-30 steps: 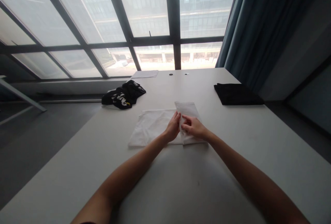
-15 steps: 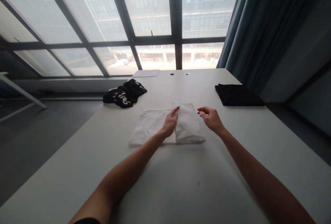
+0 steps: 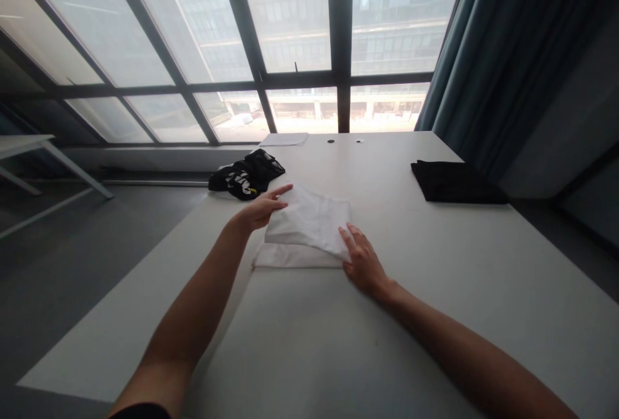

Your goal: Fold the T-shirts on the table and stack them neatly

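Observation:
A white cloth [image 3: 309, 222] lies folded on the white table [image 3: 338, 341] in front of me. My left hand [image 3: 260, 208] grips its far left corner and holds the upper layer raised off the lower one. My right hand [image 3: 362, 263] lies with fingers stretched out, fingertips on the near right corner of the fold. The lower layer shows as a thin strip along the near edge.
A crumpled black garment with white print [image 3: 245, 177] lies at the table's left edge behind the cloth. A folded black cloth [image 3: 454, 180] sits at the right. A sheet of paper [image 3: 284, 139] lies at the far edge by the window. Dark curtains hang at right.
The cloth's right half has been folded over onto the left. My left hand moved to the far left corner. My right hand came down to the fold's near right corner.

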Tool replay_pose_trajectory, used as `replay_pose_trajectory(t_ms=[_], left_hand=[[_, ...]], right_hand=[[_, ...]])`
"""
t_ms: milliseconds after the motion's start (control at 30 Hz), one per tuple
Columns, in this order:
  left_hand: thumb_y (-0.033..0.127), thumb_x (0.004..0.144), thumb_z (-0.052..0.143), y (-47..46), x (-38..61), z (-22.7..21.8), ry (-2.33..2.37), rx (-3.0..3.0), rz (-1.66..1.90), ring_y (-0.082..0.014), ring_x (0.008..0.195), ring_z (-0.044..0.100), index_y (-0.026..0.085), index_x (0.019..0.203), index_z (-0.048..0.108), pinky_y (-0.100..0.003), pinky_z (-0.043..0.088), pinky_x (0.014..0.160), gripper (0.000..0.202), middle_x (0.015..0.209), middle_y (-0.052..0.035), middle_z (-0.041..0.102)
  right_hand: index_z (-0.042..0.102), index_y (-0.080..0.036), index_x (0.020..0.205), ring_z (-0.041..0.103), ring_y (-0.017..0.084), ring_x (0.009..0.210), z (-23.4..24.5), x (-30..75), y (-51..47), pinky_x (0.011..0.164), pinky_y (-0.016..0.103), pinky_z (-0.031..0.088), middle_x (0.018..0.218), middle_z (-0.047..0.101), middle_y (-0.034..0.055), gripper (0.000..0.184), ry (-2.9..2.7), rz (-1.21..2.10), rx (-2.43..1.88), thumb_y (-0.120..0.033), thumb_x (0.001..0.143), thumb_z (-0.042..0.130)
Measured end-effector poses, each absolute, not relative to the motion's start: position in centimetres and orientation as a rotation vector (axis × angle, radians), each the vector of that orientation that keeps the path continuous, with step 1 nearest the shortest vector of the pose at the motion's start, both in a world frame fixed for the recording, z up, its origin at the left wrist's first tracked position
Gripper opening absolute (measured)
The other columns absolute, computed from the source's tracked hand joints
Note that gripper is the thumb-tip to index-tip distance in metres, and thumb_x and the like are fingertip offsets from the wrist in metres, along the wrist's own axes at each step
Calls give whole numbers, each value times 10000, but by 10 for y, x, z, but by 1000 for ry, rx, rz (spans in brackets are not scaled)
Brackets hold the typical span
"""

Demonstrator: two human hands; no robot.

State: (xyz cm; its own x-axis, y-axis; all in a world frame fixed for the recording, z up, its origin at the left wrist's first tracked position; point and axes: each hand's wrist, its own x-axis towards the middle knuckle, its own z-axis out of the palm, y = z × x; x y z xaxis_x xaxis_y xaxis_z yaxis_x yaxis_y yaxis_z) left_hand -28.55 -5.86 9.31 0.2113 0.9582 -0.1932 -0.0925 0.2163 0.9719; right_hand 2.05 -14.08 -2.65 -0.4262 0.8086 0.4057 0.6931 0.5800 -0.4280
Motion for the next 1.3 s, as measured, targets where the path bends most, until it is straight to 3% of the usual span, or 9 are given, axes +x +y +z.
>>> replay_pose_trajectory(t_ms=[133,267,533,733,900,1000,1100,1200,1300], left_hand=[[77,721,802,-69,-318,51,1156,1011,854,-133,598,682,169,1533,401,-203,539,543,910,827,-36,723],[117,723,817,-74,-329,23,1100,997,839,-136,601,680,230,1562,343,-217,550,560,970,833,-28,729],[111,700,824,-66,-338,44,1067,1064,861,-138,665,674,240,1528,421,-217,551,592,930,941,-56,728],[154,676,843,-69,-342,27,1208,1122,860,-88,611,600,235,1465,518,-138,476,538,857,756,21,640],[187,575,885,-66,-336,29,1412,1300,944,-221,1083,629,235,1368,619,-165,498,716,838,1155,-96,694],[238,570,881,-63,-335,33,1458,1432,891,-239,1060,627,220,1374,616,-221,518,758,846,1340,-115,627],[280,598,856,-60,-332,37,1608,1563,848,-255,1009,640,194,1336,647,-325,541,850,772,1366,-123,612],[327,766,727,-62,-316,37,1828,1866,954,-303,1197,582,156,1337,639,-416,457,1049,602,1453,-153,534],[362,961,488,-74,-289,25,1759,2283,907,-282,1390,441,157,1454,525,-435,299,1187,535,1534,-141,458]], right_hand=[[422,-148,1493,324,302,1456,-28,20,-141,1190,483,298,1574,381,175,736,-2344,261,-1212,-61,774,556],[458,-139,1470,307,308,1469,-24,21,-142,1195,486,287,1590,364,173,695,-2405,203,-1181,-77,787,569],[518,-144,1428,311,298,1474,-16,22,-146,1208,487,265,1579,394,167,634,-2492,144,-1053,-65,800,556],[519,-139,1428,333,300,1463,-15,21,-145,1199,489,286,1569,410,170,637,-2517,160,-1048,-63,797,553],[521,-152,1430,333,292,1465,-13,22,-145,1189,485,307,1570,409,168,643,-2534,177,-1032,-56,796,551],[517,-154,1435,339,288,1462,-14,23,-145,1190,480,307,1568,415,161,639,-2539,163,-1012,-53,804,538],[517,-157,1434,344,284,1462,-15,22,-145,1193,474,304,1570,414,153,629,-2538,144,-1010,-53,814,526],[517,-159,1436,338,287,1467,-17,22,-144,1194,474,299,1575,407,151,609,-2549,125,-1014,-58,835,511],[505,-164,1449,316,286,1481,-20,22,-143,1200,482,282,1586,391,151,593,-2580,115,-1000,-68,864,489]])
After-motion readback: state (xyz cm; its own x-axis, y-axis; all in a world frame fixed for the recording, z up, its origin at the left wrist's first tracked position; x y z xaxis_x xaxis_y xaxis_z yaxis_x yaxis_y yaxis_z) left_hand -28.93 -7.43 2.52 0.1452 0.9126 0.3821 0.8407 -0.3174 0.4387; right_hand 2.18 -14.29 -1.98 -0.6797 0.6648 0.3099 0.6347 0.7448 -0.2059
